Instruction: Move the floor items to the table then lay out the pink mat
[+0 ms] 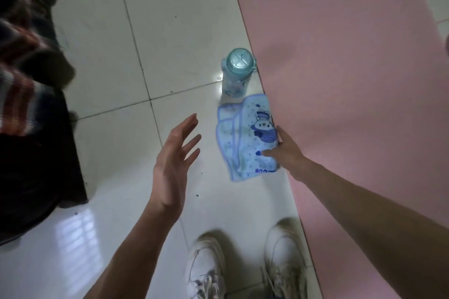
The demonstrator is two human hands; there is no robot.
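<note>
A small blue cloth (245,138) with a cartoon print lies folded on the white tiled floor beside the left edge of the pink mat (352,68). My right hand (285,149) grips the cloth's right edge, thumb on top and fingers behind it. A teal water bottle (235,73) stands upright just beyond the cloth, touching the mat's edge. My left hand (175,162) hovers left of the cloth, fingers spread, holding nothing. The pink mat lies flat across the right side of the floor.
A dark piece of furniture with a plaid fabric (21,75) over it fills the left side. My two white sneakers (245,267) stand at the bottom, next to the mat's edge. White floor tiles (102,31) stretch between the furniture and the mat.
</note>
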